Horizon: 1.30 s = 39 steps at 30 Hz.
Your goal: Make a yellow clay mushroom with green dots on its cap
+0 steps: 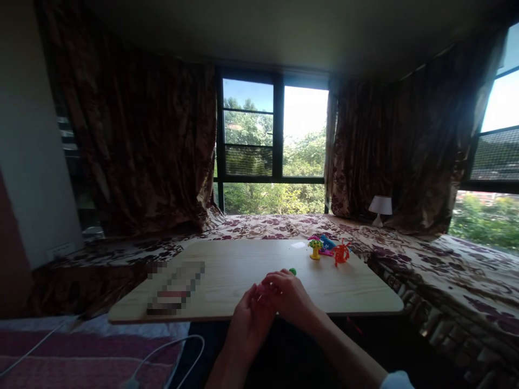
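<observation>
My left hand (252, 314) and my right hand (287, 294) meet over the table's near edge, with fingers curled together. Something small and pinkish may sit between the fingertips, but I cannot make it out. Just beyond my right hand lies a small green lump (292, 271), partly hidden by the fingers. Farther off to the right stands a yellow tree-like figure with a green dotted top (315, 249). Beside it is a spiky orange-red figure (341, 253). Blue (327, 242) and magenta pieces lie behind these two.
The pale wooden table (227, 270) has a pixelated flat object (176, 287) on its left. A white scrap (298, 245) lies near its far edge. White cable (170, 341) loops over bedding at lower left. A small lamp (380, 208) stands on the flowered window seat.
</observation>
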{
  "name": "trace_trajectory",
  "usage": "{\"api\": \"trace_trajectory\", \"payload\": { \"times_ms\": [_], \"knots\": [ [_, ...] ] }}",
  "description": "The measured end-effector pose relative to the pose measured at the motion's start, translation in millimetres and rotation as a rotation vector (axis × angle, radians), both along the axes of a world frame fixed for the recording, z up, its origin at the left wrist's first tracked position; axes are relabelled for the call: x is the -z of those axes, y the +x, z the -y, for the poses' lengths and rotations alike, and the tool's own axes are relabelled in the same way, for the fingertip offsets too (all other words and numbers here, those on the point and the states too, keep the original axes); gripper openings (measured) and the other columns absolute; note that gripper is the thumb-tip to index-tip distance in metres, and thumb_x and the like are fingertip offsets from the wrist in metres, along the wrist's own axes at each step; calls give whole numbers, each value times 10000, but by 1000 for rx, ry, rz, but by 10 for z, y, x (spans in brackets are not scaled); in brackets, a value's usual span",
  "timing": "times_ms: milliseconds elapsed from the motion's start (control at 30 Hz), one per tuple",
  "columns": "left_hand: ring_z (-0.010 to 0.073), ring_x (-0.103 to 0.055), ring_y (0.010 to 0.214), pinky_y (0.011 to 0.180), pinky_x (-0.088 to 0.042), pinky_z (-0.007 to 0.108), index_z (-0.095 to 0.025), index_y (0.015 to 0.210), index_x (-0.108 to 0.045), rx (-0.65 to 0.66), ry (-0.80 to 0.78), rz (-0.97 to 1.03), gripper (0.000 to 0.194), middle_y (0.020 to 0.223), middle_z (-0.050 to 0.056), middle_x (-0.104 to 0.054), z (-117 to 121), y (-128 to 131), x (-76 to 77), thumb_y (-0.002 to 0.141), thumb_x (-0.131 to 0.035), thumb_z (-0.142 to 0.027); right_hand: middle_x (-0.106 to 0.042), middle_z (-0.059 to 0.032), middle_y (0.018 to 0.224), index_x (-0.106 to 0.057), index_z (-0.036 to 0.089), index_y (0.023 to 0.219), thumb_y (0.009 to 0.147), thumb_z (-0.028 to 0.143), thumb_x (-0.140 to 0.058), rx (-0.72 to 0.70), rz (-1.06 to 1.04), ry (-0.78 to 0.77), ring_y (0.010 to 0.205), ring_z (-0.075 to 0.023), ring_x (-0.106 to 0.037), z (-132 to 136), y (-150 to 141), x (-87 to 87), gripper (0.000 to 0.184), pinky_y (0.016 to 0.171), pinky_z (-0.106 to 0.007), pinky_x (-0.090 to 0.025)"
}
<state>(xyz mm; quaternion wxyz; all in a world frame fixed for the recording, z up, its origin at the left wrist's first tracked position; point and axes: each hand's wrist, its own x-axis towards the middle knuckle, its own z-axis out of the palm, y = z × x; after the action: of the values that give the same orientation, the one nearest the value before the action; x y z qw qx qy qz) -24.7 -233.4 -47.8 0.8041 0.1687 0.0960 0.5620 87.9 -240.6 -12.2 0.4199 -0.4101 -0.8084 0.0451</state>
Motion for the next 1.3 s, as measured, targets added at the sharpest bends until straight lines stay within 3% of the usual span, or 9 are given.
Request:
{"api": "trace_trajectory", "payload": {
  "times_ms": [100, 233, 467, 667, 800, 933, 1067, 1300],
  "knots": [
    [155, -640, 720, 677, -540, 270, -84, 869, -603, -94, -12, -89, 140, 821, 97, -659, -1, -15, 30, 787, -489, -86, -631, -16, 793, -640, 210, 838, 817, 230, -512, 16, -57, -17, 771, -147, -532, 1, 35, -3, 131, 743, -271, -406],
    [158, -643, 728, 678, -548, 265, -85, 892, -608, -183, -41, -178, 152, 837, 101, -665, 25, -20, 50, 754, -547, -76, -574, -37, 928, -631, 216, 929, 777, 283, -559, -47, -116, -75, 747, -126, -551, 14, 136, -6, 181, 628, -228, -446],
    [211, -620, 900, 809, -504, 323, -125, 976, -628, -268, 134, -373, 274, 971, 100, -667, 144, 4, -52, 702, -626, -132, -586, -8, 735, -642, 209, 890, 810, 250, -505, -83, -72, -69, 632, -101, -545, 31, 240, -65, 164, 580, -199, -426],
    [193, -647, 742, 717, -516, 314, -129, 918, -665, -421, 164, -559, 308, 812, 75, -696, 232, 75, -142, 624, -693, -217, -605, -15, 702, -658, 203, 846, 804, 246, -502, -35, -77, -19, 624, -109, -545, 60, 195, -41, 167, 611, -212, -423],
    [153, -625, 621, 607, -498, 253, -124, 890, -677, -519, 198, -687, 303, 677, 36, -678, 225, 108, -105, 637, -667, -290, -622, -20, 651, -656, 178, 808, 779, 269, -520, -33, -278, -141, 568, -115, -559, 5, 123, 74, 167, 531, -207, -426],
    [129, -587, 533, 511, -451, 219, -134, 929, -666, -537, 258, -757, 300, 583, 7, -639, 210, 109, -46, 710, -577, -320, -613, -10, 570, -637, 155, 736, 744, 256, -537, -65, -513, -280, 490, -111, -554, -47, 48, 146, 142, 448, -195, -406],
    [119, -568, 540, 519, -447, 219, -128, 939, -654, -558, 281, -767, 304, 626, 20, -639, 207, 71, -36, 743, -529, -325, -602, -5, 564, -633, 136, 709, 715, 231, -545, -116, -650, -358, 468, -98, -523, -58, 40, 112, 129, 433, -194, -404],
    [136, -584, 581, 578, -496, 286, -140, 969, -592, -486, 250, -691, 335, 753, 49, -653, 124, 1, 10, 710, -593, -352, -631, -17, 661, -649, 138, 823, 758, 315, -531, -334, -606, -479, 535, -91, -530, -65, 182, 25, 222, 526, -215, -438]
  ]
}}
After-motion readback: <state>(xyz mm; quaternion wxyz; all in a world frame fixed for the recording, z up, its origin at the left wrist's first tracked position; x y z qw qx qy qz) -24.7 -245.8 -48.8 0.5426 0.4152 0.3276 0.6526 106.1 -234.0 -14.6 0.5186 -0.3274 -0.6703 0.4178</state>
